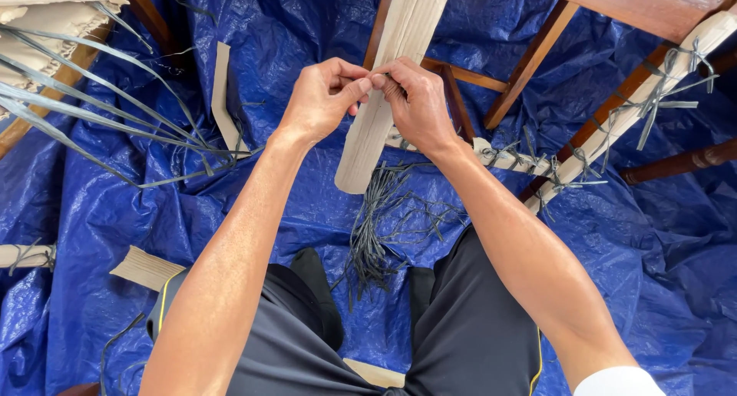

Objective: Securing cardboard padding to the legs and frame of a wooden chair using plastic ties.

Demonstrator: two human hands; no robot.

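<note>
Above the blue tarp [253, 43], a pale ribbed strip [391, 73] is pinched by the left hand [322, 96] and right hand [414, 100]; apparently a thin grey strand is gripped too; loose grey strands [376, 227] lie below.

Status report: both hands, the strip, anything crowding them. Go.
Left hand and right hand both pinching the pale cardboard strip at mid-length. Strip upright over the blue tarp. Loose grey strands hang below; wooden chair frame close behind.
</note>
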